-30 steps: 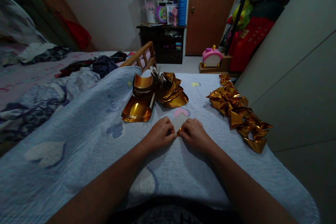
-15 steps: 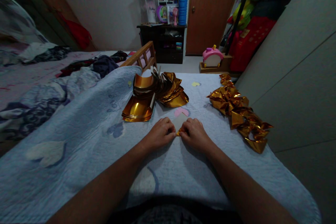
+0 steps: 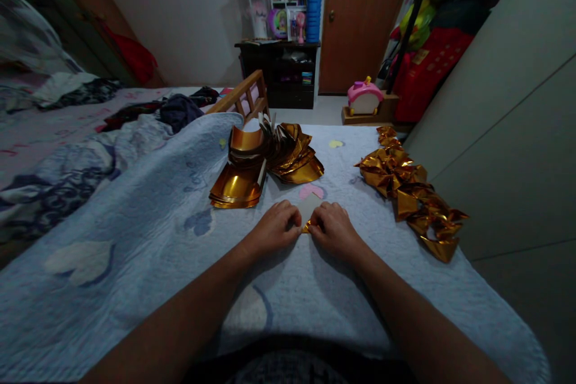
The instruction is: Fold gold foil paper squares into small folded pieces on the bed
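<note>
Hands and gold paper on a bed, seen from where I stand and read from left to right. Far left: rumpled clothes [image 3: 182, 111] lie on a pink-and-white sheet. Next, a pale blue quilt [image 3: 148, 222], rising in a soft ridge and spreading flat beneath the work. On it, left of centre and beyond the hands, a pile of loose gold paper [image 3: 238, 186] lies fanned and curling, some leaves showing a pale reverse.

Centre: the left hand [image 3: 279, 225], thumb and forefinger brought together in a narrow pinch at the near left edge of a small piece of paper [image 3: 309, 205]. This piece lies on the quilt between the two hands, pale side up, one corner pointing away from the person; a sliver of gold shows at its near edge. The right hand [image 3: 333, 228] mirrors the left, pinching the near right edge; its remaining fingers are curled and partly hidden.

The paper is probably very light, thin and springy, its gold face slick and apt to crease or tear. Fingertip holds close to the folded edge would seem to suit it best.

Right: a row of folded gold shapes [image 3: 405, 201], crumpled and touching one another, well apart from the hands.
</note>
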Action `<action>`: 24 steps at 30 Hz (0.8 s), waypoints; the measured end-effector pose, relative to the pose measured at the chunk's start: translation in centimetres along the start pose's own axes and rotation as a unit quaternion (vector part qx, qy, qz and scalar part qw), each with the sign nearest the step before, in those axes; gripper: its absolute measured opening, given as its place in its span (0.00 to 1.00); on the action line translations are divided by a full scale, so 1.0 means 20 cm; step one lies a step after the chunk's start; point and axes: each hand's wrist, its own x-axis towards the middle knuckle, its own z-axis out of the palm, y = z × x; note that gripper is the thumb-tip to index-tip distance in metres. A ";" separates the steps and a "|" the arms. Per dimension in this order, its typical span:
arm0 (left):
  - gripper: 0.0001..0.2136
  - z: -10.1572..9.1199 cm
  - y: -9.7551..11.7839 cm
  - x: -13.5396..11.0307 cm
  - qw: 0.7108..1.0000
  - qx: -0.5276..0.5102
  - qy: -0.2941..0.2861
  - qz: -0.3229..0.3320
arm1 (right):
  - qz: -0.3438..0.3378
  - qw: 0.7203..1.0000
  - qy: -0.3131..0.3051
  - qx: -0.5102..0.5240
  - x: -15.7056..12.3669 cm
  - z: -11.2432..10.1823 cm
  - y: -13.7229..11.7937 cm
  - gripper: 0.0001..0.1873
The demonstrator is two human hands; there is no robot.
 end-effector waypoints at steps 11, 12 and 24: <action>0.10 -0.01 0.01 0.02 0.998 -0.058 0.004 -0.026 | 0.001 1.000 0.001 -0.005 0.00 0.00 0.00 0.04; 0.10 -0.01 0.01 0.02 0.998 -0.051 0.004 -0.029 | 0.000 1.000 0.001 -0.003 0.00 0.01 0.01 0.04; 0.05 0.05 0.01 0.01 0.999 0.034 0.026 -0.019 | -0.005 1.000 0.009 0.005 0.00 0.00 0.00 0.01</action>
